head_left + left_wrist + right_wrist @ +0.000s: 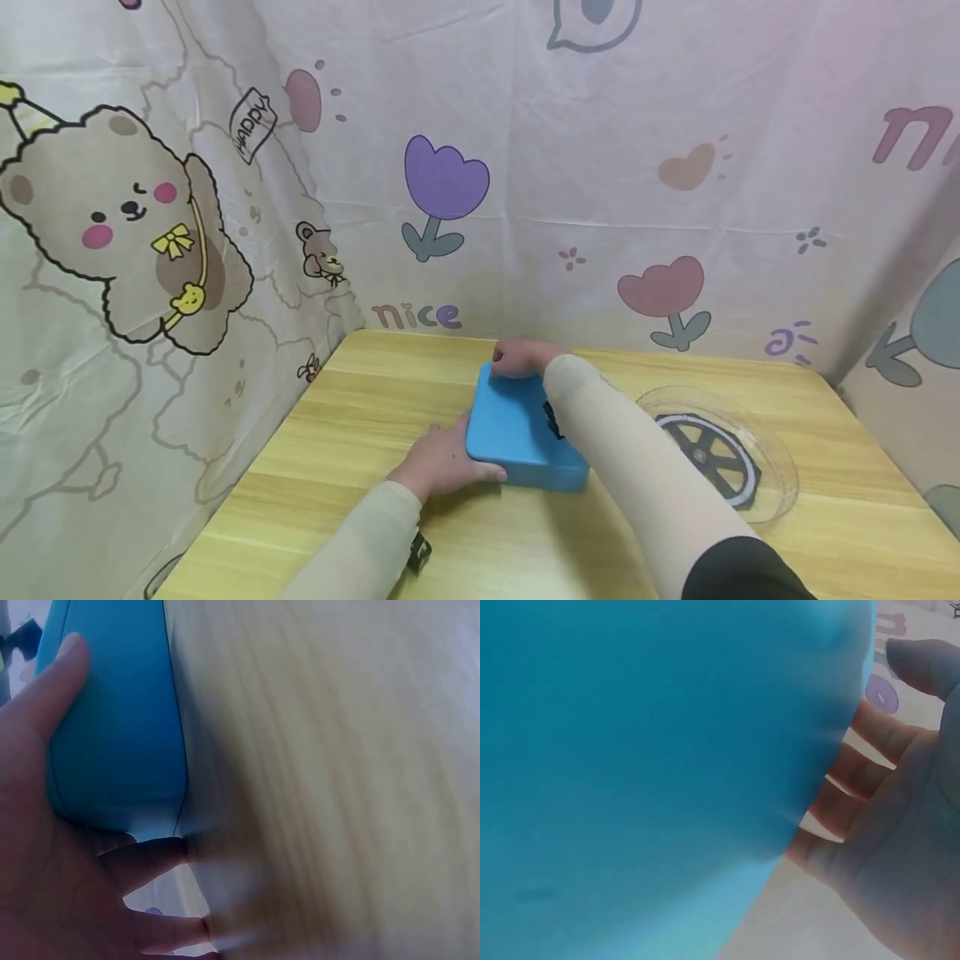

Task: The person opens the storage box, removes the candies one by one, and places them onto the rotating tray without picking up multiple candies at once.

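Note:
A flat blue case point(517, 421) with rounded corners lies on the wooden table. My left hand point(447, 458) grips its near left corner. In the left wrist view the thumb point(69, 664) lies along the case's side point(120, 742), and the other fingers point(146, 862) spread around the corner close to the tabletop. At the far edge, my right hand point(517, 358) reaches over the top. The right wrist view shows its fingers point(855, 769) hooked behind the case's edge, their tips hidden, while the thumb point(922, 664) stands off the case.
Right of the case stands a round clear plastic dish point(783, 492) around a dark spoked wheel point(701, 454) with a pale ring; my right forearm point(637, 467) partly covers both. Printed cloth point(525, 250) hangs along the back and sides of the table point(397, 375).

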{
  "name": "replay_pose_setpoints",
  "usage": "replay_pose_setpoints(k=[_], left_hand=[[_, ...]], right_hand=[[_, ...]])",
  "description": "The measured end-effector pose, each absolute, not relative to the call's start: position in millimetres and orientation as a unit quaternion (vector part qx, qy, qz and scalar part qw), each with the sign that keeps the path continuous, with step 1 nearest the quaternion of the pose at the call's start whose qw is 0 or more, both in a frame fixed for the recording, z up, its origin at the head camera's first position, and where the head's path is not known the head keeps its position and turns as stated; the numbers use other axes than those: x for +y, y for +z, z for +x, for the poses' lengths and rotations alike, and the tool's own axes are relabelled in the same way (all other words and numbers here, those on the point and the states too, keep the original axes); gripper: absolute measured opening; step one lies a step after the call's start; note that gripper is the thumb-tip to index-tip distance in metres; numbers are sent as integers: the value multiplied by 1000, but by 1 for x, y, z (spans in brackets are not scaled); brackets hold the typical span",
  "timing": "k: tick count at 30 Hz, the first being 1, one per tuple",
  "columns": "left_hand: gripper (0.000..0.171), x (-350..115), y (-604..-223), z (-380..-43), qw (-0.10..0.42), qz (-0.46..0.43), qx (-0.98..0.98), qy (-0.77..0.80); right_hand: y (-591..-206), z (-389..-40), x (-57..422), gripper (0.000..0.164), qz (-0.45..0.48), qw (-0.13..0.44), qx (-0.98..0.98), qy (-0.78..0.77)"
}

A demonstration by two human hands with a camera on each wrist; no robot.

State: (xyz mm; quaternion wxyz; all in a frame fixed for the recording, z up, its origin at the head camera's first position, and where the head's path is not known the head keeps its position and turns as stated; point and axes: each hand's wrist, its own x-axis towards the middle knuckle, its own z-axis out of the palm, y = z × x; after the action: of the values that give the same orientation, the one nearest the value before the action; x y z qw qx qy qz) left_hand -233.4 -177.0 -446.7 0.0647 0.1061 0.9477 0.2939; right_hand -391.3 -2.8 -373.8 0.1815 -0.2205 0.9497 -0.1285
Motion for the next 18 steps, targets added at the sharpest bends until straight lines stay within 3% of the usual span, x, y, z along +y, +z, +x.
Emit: replay_pose_setpoints(k=[18], left_hand=[[121,-181,-453,-232,54,91,955,277]], right_hand=[[-385,-355,91,59,-181,89,954,-221]])
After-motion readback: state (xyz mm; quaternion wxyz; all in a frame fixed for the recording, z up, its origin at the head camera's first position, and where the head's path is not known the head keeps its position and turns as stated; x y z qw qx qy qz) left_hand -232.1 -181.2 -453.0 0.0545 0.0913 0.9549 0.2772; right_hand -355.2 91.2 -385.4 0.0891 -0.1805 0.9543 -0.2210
